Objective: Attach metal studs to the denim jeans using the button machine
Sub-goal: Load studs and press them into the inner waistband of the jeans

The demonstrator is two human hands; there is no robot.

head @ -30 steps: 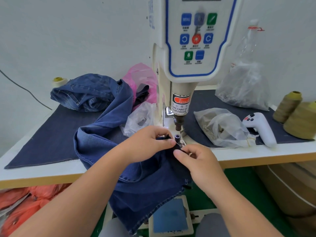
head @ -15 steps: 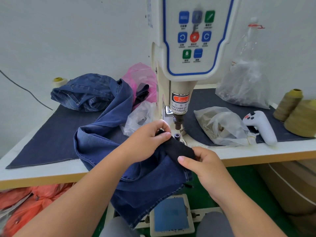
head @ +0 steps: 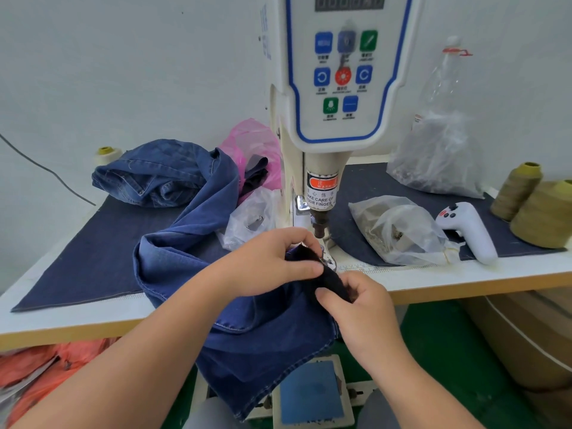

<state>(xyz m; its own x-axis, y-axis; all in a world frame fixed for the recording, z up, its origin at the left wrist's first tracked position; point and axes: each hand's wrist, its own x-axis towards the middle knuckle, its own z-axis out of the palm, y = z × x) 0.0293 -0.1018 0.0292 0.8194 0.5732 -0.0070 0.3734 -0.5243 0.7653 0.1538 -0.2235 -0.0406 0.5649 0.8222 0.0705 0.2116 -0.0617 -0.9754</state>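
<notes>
The left hand (head: 272, 264) and right hand (head: 362, 308) both pinch a dark fold of the jeans (head: 247, 320), stretched between them just in front of the machine's punch (head: 320, 226). The fold runs from upper left to lower right; the left hand is nearer the punch. The rest of the jeans trails left over the table (head: 433, 274). Right of the machine, a clear bag (head: 399, 230) holds small metal pieces, likely studs.

Both hands (head: 272, 264) (head: 362, 308) pinch jeans (head: 247, 335) below button machine (head: 337, 88).
</notes>
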